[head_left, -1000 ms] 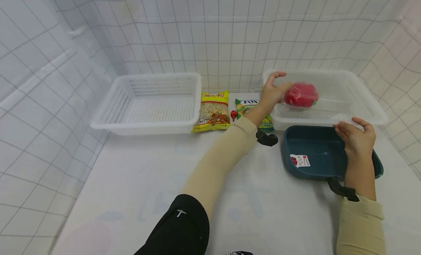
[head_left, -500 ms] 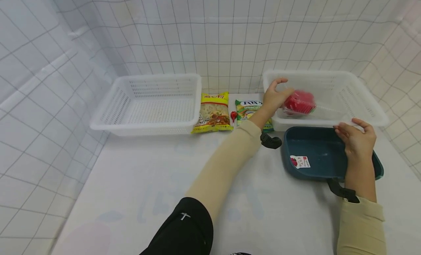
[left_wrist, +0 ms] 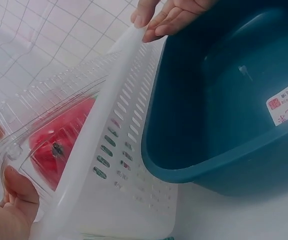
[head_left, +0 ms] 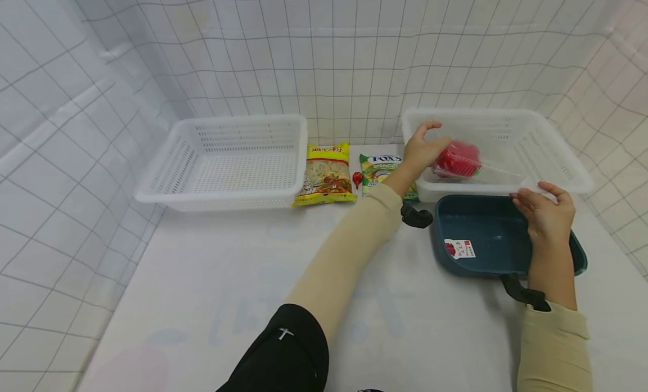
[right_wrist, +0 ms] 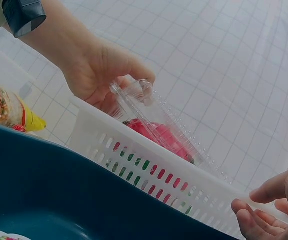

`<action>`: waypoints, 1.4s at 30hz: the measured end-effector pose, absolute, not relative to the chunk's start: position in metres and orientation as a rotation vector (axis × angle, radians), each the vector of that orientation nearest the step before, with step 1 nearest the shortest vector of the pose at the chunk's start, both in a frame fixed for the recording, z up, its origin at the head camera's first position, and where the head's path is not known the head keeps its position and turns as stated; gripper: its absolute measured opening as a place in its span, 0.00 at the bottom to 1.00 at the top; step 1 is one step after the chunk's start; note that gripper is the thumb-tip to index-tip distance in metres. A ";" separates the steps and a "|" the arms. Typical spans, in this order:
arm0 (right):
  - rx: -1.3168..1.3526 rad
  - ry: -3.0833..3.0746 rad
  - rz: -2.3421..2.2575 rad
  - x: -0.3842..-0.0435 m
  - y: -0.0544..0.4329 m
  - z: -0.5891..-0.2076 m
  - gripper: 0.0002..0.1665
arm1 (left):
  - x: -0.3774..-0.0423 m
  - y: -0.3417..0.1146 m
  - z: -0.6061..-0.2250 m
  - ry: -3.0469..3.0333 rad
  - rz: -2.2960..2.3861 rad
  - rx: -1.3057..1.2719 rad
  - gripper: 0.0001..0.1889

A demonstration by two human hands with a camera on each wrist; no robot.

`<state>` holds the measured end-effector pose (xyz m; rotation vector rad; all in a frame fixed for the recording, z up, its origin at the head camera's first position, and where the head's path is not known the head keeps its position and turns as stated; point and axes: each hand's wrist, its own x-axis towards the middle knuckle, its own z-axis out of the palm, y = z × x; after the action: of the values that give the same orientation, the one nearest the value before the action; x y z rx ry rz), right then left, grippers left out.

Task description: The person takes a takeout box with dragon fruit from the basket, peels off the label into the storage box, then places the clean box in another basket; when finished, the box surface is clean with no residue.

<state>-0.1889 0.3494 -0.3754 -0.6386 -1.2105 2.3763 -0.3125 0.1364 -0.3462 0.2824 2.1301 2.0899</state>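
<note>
In the head view my left hand [head_left: 424, 151] grips the left end of a clear plastic clamshell box [head_left: 498, 171]. Inside it is a red fruit with green tips [head_left: 459, 158], which looks like a dragon fruit. The box sits tilted within the right white basket [left_wrist: 154, 210]. My right hand [head_left: 549, 215] pinches that basket's front rim, with the thumb on the inner side and fingers outside, as the right wrist view shows. Below my right hand stands a teal bin [head_left: 498, 246], bearing a white label with a red fruit picture [head_left: 459, 248].
Another white basket [head_left: 223, 199] stands at the left. Between the baskets lie a yellow food bag [head_left: 326, 175], a small red lollipop [head_left: 357, 179] and a green FOX'S candy bag [head_left: 379, 170], partly behind my left arm. Grid-patterned sheeting [head_left: 344, 54] encloses the table.
My left hand has lowered the clamshell box deeper into the right basket, and the fruit sits lower and slightly farther left. The right hand has stayed at the rim.
</note>
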 end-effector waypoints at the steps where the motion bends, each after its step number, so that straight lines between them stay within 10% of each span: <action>1: -0.642 -1.212 2.375 -0.189 0.349 -0.376 0.30 | -0.312 0.137 -0.346 2.137 2.079 0.275 0.21; 42: -0.602 -1.200 2.376 -0.188 0.348 -0.377 0.27 | -0.311 0.164 -0.346 1.885 2.092 -0.117 0.40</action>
<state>-0.1884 0.3479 -0.3771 -0.6023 -1.1996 2.3764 -0.3110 0.1639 -0.3460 -0.1172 1.8854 2.0916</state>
